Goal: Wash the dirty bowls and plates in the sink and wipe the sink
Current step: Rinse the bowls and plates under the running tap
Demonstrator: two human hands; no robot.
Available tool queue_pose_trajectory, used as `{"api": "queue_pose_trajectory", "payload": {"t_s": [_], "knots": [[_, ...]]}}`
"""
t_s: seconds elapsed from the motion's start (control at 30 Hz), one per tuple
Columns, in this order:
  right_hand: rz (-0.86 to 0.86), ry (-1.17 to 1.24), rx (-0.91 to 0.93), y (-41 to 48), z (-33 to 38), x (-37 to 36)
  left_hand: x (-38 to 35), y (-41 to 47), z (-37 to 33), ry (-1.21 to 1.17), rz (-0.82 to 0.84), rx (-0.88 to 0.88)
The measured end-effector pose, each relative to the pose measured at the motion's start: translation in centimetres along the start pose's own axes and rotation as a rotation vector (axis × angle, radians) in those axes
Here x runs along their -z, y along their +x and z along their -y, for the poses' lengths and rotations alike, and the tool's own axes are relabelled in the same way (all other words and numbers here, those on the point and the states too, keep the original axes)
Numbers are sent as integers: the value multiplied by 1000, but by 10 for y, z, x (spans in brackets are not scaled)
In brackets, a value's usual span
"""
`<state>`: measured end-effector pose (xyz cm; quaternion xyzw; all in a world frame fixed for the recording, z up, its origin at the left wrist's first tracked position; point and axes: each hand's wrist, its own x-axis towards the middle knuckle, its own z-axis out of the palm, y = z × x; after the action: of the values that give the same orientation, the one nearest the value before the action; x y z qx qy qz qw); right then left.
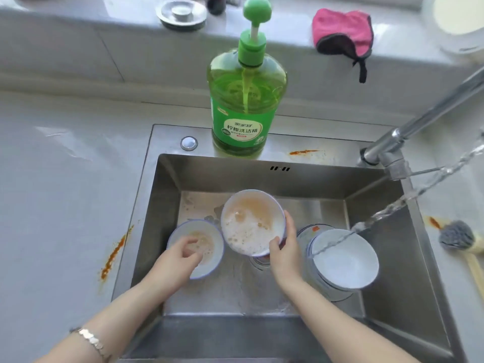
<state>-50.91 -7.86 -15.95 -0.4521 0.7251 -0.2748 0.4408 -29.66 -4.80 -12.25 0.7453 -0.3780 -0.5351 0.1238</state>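
Your sink [167, 200] fills the middle of the frame, and a green soap bottle [246, 100] stands on its back ledge. At the sink's lower right, a white bowl [345, 260] sits on other dishes [303, 237], and the stream from the tap [392, 142] lands in it. In the centre, your right hand [285, 255] grips the foamy bowl [251, 218], which is tilted, with your thumb over its near rim and your fingers wrapped round its right edge. Just beside it, to the left, the smaller bowl [207, 229] rests on the sink floor. The bent fingertips of your left hand [180, 258] reach inside it onto the orange residue; whether they pinch anything cannot be told.
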Motion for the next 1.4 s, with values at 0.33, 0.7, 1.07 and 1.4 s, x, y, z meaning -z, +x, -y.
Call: {"api": "queue_pose_trajectory", "payload": {"t_s": [0.33, 0.7, 1.07, 1.4], "knots": [[117, -162, 600, -45, 70, 92, 13, -90, -72, -111, -132, -479], [21, -266, 1134, -63, 74, 142, -20, -165, -65, -156, -312, -703], [341, 311, -99, -71, 64, 170, -84, -118, -107, -550, 64, -223], [233, -933, 973, -50, 36, 168, -117, -85, -138, -722, -30, -186]]}}
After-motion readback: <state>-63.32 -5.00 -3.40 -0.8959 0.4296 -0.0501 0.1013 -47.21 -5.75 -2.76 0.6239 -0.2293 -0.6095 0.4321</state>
